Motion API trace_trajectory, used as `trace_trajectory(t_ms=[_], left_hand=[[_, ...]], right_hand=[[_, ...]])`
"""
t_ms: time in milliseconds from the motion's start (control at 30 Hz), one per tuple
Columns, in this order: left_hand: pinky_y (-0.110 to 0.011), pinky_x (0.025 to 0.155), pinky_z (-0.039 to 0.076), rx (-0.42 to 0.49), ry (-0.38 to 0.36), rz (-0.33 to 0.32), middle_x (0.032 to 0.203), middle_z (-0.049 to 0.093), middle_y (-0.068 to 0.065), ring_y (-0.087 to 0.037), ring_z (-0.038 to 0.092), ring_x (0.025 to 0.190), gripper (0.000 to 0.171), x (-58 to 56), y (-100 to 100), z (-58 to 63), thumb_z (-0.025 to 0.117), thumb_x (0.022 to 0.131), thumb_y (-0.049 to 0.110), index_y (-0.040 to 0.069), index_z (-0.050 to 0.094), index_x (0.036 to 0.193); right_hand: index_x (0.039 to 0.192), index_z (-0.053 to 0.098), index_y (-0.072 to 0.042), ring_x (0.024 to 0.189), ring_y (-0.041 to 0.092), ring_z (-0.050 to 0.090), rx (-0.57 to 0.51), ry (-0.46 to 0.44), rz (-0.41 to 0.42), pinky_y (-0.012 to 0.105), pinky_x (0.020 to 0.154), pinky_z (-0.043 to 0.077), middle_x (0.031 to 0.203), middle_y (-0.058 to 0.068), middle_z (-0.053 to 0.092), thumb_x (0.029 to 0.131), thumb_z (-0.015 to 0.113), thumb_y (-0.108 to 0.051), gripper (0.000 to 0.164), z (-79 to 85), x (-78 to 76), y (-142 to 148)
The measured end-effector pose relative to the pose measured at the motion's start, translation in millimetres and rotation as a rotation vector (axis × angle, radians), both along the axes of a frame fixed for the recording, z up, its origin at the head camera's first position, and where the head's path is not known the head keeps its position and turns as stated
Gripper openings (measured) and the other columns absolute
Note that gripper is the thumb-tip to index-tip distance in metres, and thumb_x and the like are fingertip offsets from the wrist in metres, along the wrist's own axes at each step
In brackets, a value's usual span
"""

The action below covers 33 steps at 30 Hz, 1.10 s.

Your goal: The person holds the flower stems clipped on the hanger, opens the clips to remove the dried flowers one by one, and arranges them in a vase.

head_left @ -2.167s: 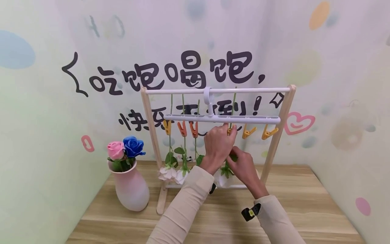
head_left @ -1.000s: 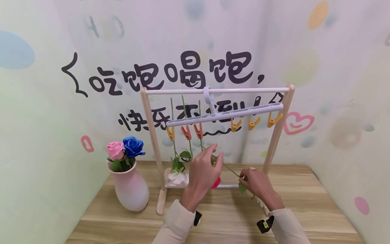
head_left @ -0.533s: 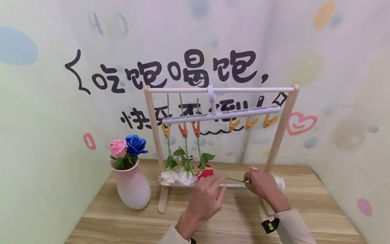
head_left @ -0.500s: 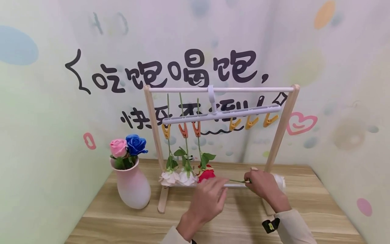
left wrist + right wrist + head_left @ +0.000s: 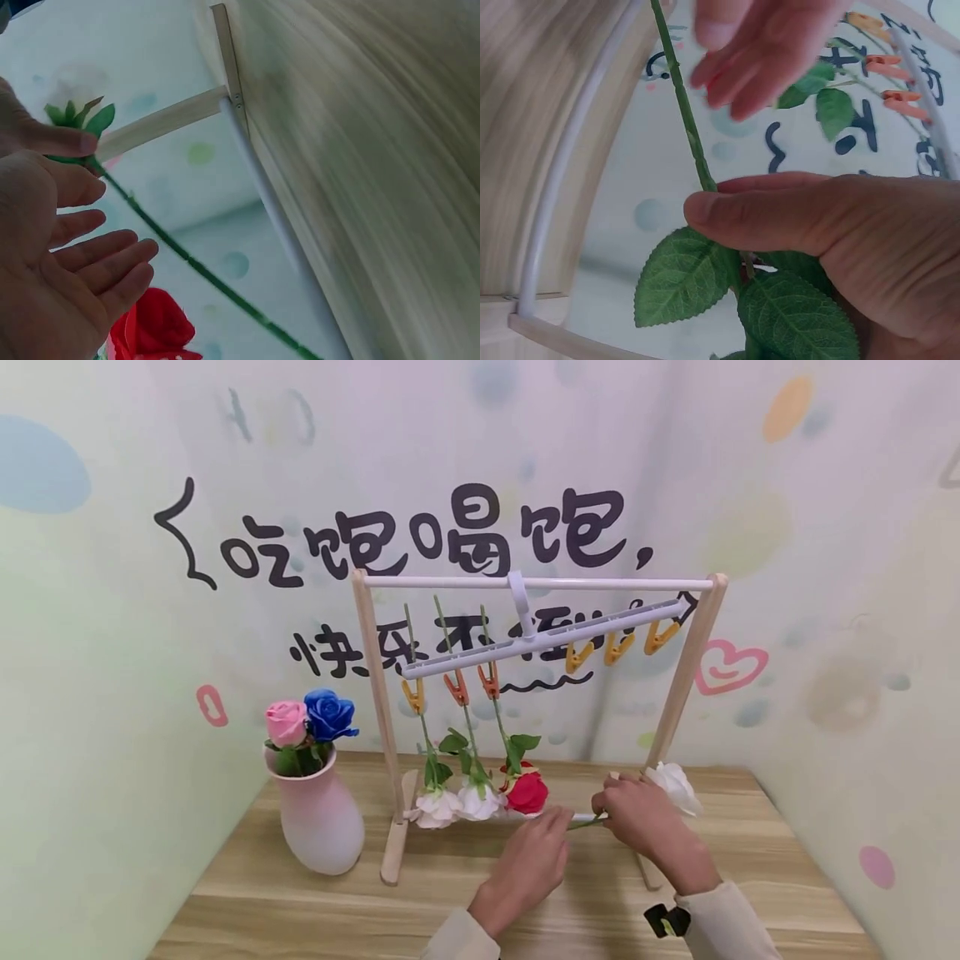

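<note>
My right hand (image 5: pixel 648 822) pinches the green stem (image 5: pixel 682 105) of a white rose (image 5: pixel 675 787) between thumb and forefinger, just by its leaves (image 5: pixel 682 277). The bloom sticks out to the right behind that hand, and the stem's bare end points left. Close to the bare stem is my left hand (image 5: pixel 528 864), its fingers loosely extended in the left wrist view and holding nothing. Behind the hands, a red rose (image 5: pixel 527 792) and two pale roses (image 5: pixel 480 800) hang upside down from clips on a tilted white hanger (image 5: pixel 480 656).
The hanger hooks over the top rod of a wooden rack (image 5: pixel 366 652). Three yellow clips (image 5: pixel 618 647) on its right half hold nothing. At left on the wooden table (image 5: pixel 315 910) stands a pink-white vase (image 5: pixel 322 818) with a pink rose (image 5: pixel 287 723) and a blue rose (image 5: pixel 330 716).
The white rose has come off its clip and moved right and down in my right hand. My left hand has dropped from the clips to beside the stem. The hanger now tilts, right end up.
</note>
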<state>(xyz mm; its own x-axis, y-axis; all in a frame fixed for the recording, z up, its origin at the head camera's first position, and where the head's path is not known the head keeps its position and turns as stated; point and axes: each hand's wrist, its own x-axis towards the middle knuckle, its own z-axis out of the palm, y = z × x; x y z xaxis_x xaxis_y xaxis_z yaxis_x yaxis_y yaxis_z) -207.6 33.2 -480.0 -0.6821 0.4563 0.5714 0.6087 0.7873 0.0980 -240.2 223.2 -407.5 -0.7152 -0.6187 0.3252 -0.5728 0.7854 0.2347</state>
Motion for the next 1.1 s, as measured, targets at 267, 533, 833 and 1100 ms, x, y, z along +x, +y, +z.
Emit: trace_trajectory(t_ms=[267, 533, 833, 1100], left_hand=[[-0.023, 0.05, 0.046, -0.005, -0.05, 0.054, 0.082, 0.072, 0.0, -0.012, 0.066, 0.065, 0.019, -4.8, 3.5, -5.4, 0.068, 0.092, 0.015, 0.01, 0.067, 0.11], [-0.023, 0.048, 0.041, 0.042, -0.097, 0.072, 0.075, 0.068, 0.004, -0.012, 0.063, 0.062, 0.008, -3.8, 1.1, -6.1, 0.069, 0.089, 0.013, 0.017, 0.065, 0.084], [-0.024, 0.057, 0.051, 0.154, -0.163, 0.077, 0.072, 0.067, 0.002, -0.013, 0.067, 0.069, 0.007, 2.0, -11.9, 6.1, 0.066, 0.091, 0.006, 0.011, 0.069, 0.085], [-0.02, 0.063, 0.051, 0.347, -0.267, 0.041, 0.086, 0.072, -0.003, -0.008, 0.064, 0.074, 0.012, 14.1, -32.9, 27.7, 0.063, 0.094, 0.005, 0.006, 0.07, 0.103]], right_hand=[[0.071, 0.072, -0.023, 0.072, 0.017, 0.054, -0.01, 0.051, 0.106, 0.031, 0.064, 0.048, 0.068, -0.007, 0.054, 0.068, 0.086, -0.011, 0.019, 6.3, 5.4, -6.3], [0.079, 0.073, -0.016, 0.084, 0.02, 0.058, -0.038, 0.072, 0.172, 0.039, 0.079, 0.053, 0.081, -0.003, 0.062, 0.072, 0.08, -0.001, 0.018, 3.3, 6.5, -14.9], [0.102, 0.075, -0.012, 0.108, 0.031, 0.059, -0.31, 0.242, 0.283, 0.049, 0.089, 0.05, 0.115, 0.01, 0.068, 0.078, 0.08, -0.016, 0.025, 21.3, 11.8, -19.5], [0.104, 0.069, 0.008, 0.092, 0.045, 0.058, -0.725, 0.665, 0.334, 0.051, 0.077, 0.045, 0.109, 0.027, 0.065, 0.098, 0.052, -0.021, 0.034, 29.1, 7.6, -18.7]])
